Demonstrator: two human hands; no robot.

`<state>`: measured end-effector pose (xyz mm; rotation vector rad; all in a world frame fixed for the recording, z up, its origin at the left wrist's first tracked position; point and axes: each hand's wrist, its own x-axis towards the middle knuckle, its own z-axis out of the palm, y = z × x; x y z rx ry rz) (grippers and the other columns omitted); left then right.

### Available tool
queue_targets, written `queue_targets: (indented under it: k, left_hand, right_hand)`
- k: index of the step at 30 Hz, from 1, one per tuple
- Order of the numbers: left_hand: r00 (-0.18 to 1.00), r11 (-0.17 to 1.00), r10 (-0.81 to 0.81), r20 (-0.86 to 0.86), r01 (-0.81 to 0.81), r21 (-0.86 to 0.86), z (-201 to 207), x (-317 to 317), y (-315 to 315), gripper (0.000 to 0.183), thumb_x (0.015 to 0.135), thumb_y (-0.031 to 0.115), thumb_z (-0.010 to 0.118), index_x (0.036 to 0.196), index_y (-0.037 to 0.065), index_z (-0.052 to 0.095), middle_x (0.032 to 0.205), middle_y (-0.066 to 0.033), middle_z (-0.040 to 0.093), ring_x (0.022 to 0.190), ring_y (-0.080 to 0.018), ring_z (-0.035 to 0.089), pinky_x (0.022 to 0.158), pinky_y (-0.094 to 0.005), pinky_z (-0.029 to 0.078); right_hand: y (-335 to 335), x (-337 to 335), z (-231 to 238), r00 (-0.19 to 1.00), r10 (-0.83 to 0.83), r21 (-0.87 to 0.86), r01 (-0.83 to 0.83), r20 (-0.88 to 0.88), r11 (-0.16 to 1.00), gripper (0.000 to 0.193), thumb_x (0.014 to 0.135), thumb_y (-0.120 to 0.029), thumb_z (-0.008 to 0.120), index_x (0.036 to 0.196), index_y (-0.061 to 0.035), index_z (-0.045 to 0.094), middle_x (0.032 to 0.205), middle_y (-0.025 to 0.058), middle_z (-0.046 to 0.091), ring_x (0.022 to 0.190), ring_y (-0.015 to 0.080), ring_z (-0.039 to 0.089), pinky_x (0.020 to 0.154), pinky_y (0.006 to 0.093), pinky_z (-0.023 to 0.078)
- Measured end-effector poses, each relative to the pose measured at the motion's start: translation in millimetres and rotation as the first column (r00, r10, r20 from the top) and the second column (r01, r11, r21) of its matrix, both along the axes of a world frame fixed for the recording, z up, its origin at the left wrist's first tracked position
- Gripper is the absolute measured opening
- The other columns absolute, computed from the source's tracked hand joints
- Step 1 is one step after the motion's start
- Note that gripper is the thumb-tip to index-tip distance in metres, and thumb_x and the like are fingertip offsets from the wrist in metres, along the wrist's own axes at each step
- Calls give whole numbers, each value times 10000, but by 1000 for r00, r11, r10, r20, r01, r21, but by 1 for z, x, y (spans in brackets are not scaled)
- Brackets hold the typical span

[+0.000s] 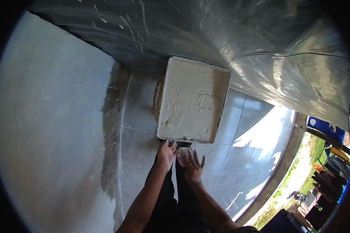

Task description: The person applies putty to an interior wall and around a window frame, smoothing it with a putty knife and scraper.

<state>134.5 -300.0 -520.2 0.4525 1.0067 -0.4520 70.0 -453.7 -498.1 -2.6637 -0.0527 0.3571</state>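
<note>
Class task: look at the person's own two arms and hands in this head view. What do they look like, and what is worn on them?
Both forearms are bare: no sleeves show up to the lower edge. The left hand and right hand wear no gloves, and no watch, ring or band can be made out. Whitish smears of plaster-like paste mark the right hand's fingers. Below the arms, dark trousers are visible.
</note>
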Motion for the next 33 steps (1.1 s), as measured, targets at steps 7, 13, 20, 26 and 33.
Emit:
queue_targets:
  k: [7, 13, 20, 26, 33]
  left_hand:
    - [998, 997, 68, 1, -68, -43, -6, 0, -1, 603, 963, 485, 454, 1421, 93, 424, 1444, -116, 469, 1384, -267, 371, 1104, -391, 273]
    - [997, 997, 74, -11, -74, -36, -12, -4, 9, 583, 966, 493, 451, 1400, 104, 449, 1414, -99, 508, 1379, -245, 378, 1105, -388, 271]
    - [997, 994, 75, 19, -73, -76, -1, 3, -2, 682, 975, 490, 413, 1519, 91, 307, 1503, -112, 434, 1469, -264, 261, 1189, -433, 102]
    - [992, 992, 112, 60, -109, -60, -4, -1, -3, 677, 972, 482, 412, 1503, 71, 325, 1528, -122, 399, 1483, -268, 220, 1196, -462, 49]
    - [984, 986, 154, 87, -147, -82, -9, -6, -4, 648, 968, 475, 427, 1475, 77, 361, 1535, -119, 384, 1492, -274, 192, 1199, -479, 20]
  right_hand:
    - [-3, 40, 7, 996, -87, -37, 87, -7, 996, 541, 817, 27, 524, 1302, -185, 636, 1405, 39, 573, 1416, 256, 402, 1186, 585, 39]
    - [-10, 42, 51, 996, -81, 130, 77, 29, 989, 507, 756, 87, 532, 1201, -97, 689, 1283, 112, 650, 1327, 293, 511, 1176, 528, 180]
    - [-28, 137, 39, 989, 145, 263, -140, 0, 955, 386, 717, 129, 536, 1032, -15, 708, 1042, 151, 721, 1014, 319, 679, 911, 407, 506]
    - [-25, 160, 44, 965, 234, 237, -202, -118, 950, 325, 755, 94, 568, 1004, -45, 724, 945, 188, 715, 888, 365, 687, 769, 431, 552]
    - [-23, 165, 37, 963, 254, 250, -224, -91, 942, 311, 728, 76, 562, 974, -42, 710, 899, 180, 711, 846, 351, 684, 767, 460, 533]
